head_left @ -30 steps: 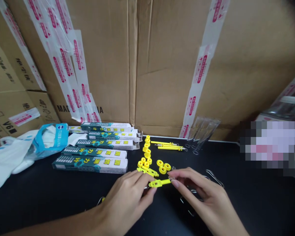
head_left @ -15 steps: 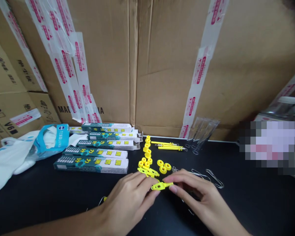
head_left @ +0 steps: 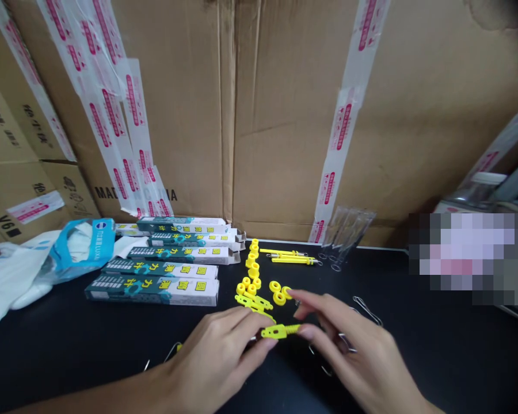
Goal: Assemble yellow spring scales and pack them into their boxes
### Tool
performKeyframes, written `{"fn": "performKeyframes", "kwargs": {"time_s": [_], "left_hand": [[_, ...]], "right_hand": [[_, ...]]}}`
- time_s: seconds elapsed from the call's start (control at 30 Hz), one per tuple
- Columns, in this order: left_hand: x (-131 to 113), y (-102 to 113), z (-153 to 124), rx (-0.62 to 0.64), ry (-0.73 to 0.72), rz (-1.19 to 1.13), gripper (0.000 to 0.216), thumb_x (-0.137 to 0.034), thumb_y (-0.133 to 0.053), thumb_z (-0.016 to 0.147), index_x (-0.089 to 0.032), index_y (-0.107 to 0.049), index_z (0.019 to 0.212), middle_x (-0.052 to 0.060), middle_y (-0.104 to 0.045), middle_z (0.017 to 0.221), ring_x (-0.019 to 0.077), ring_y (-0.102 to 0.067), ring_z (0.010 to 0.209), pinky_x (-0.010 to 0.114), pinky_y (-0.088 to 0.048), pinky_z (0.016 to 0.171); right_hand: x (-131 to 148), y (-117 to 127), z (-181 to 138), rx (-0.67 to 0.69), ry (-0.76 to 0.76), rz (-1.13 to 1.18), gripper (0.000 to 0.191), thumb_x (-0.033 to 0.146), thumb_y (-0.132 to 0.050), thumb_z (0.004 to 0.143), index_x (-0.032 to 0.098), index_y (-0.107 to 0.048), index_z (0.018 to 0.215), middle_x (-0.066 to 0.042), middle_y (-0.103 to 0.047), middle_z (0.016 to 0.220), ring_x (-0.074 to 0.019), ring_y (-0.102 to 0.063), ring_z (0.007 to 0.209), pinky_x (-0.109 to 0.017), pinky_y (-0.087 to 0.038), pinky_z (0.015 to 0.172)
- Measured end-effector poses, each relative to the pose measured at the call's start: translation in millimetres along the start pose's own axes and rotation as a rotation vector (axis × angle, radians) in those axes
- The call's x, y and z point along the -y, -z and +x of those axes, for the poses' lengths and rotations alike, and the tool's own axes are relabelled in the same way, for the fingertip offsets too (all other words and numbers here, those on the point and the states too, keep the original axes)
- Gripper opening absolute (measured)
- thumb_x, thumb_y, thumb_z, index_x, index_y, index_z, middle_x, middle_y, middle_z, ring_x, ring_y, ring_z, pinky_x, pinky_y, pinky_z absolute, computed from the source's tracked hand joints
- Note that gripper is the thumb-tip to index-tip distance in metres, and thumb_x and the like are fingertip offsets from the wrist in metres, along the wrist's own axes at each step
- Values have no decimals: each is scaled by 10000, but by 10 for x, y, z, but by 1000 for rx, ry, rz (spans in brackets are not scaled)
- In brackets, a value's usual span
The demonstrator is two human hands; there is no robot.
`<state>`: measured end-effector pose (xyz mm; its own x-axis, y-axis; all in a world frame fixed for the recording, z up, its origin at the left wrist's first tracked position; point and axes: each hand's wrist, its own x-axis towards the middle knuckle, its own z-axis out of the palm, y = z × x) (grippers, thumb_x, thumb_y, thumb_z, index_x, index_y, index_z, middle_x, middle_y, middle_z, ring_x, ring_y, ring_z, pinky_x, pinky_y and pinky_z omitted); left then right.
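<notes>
My left hand [head_left: 218,359] and my right hand [head_left: 349,351] meet low in the middle of the black table [head_left: 69,339], both pinching one small yellow plastic piece [head_left: 280,330] between their fingertips. The left fingers close on its left end, the right fingers on its right end. Just beyond lie loose yellow parts: flat strips [head_left: 254,302], small rings [head_left: 278,290] and a column of round caps [head_left: 253,259]. Thin wire hooks [head_left: 366,310] rest on the table by my right hand.
Several teal and white cartons [head_left: 155,287] lie stacked in a row at the left, with a white and blue plastic bag [head_left: 47,261] beyond them. Yellow rods [head_left: 291,257] and clear tubes [head_left: 345,238] lie near the taped cardboard boxes [head_left: 285,115] walling the back.
The yellow piece has been turned and brought slightly nearer, and my right fingers have shifted along its end. The view has drifted a little to the right.
</notes>
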<state>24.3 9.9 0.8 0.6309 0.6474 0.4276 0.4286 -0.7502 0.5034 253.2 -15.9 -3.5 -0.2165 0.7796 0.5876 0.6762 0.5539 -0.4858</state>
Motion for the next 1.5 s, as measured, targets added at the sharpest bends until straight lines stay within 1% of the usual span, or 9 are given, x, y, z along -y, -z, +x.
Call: {"fn": "performKeyframes", "kwargs": {"time_s": [0.1, 0.2, 0.43, 0.63, 0.87, 1.1, 1.2, 1.3, 1.5], "left_hand": [[-7, 0, 5, -16, 34, 8, 97, -208, -539, 985, -216, -635, 974, -10, -710, 896, 172, -696, 779, 274, -525, 696], [-16, 2, 12, -18, 12, 47, 166, -225, -480, 1005, -206, -630, 934, -2, -694, 839, 174, -679, 728, 283, -508, 643], [-40, 18, 9, -31, -107, 129, 237, -267, -416, 1042, -190, -623, 955, 14, -697, 825, 176, -676, 699, 287, -507, 608], [-102, 44, 18, -36, -237, 264, 342, -289, -284, 1080, -194, -603, 1001, 3, -705, 799, 174, -690, 639, 300, -508, 554], [-119, 83, 33, 1, -221, 260, 379, -324, -222, 1091, -199, -564, 986, -20, -712, 785, 152, -693, 596, 290, -490, 517], [-91, 67, 9, 51, -101, 171, 374, -309, -230, 1084, -198, -582, 1026, -4, -723, 811, 161, -708, 635, 280, -489, 555], [-136, 149, 80, 45, 41, 14, 349, -274, -282, 1060, -203, -589, 912, -19, -661, 713, 134, -641, 579, 252, -476, 565], [-232, 351, 275, -41, 122, -164, 348, -292, -319, 1041, -206, -578, 825, -42, -555, 602, 116, -561, 549, 240, -466, 594], [-402, 851, 801, -310, 221, -815, 297, -335, -376, 1047, -184, -591, 908, -83, -425, 522, 45, -253, 351, 128, -224, 321]], "right_hand": [[-134, 137, 84, -267, -231, -95, 255, 496, -563, 943, 256, -596, 1023, -15, -686, 799, -183, -670, 665, -261, -525, 550], [-414, 283, 225, -484, -435, -160, 441, 649, -610, 834, 250, -477, 968, -6, -609, 802, -188, -634, 636, -293, -521, 566], [-1011, 432, 355, -411, -570, -343, 635, 735, -663, 703, 183, -583, 1006, -48, -625, 815, -257, -622, 688, -372, -463, 617], [-1012, 404, 353, -253, -627, -364, 588, 714, -618, 758, 186, -689, 1007, -18, -668, 654, -273, -672, 632, -362, -443, 588], [-1035, 376, 392, -224, -628, -332, 467, 631, -594, 806, 201, -735, 920, -33, -690, 618, -275, -674, 610, -358, -444, 573], [-809, 413, 404, -238, -522, -197, 454, 610, -521, 834, 184, -671, 886, -110, -722, 880, -255, -654, 671, -405, -510, 680], [-601, 418, 386, -217, -516, -81, 436, 585, -476, 894, 187, -626, 989, -108, -731, 919, -210, -645, 564, -394, -550, 601], [-357, 359, 340, -173, -469, 80, 439, 588, -410, 945, 195, -559, 1070, -110, -728, 967, -217, -695, 703, -340, -601, 558], [109, 53, 95, 118, -439, 645, 363, 522, -460, 982, 212, -534, 1155, -73, -701, 917, -171, -663, 648, -278, -612, 481]]}}
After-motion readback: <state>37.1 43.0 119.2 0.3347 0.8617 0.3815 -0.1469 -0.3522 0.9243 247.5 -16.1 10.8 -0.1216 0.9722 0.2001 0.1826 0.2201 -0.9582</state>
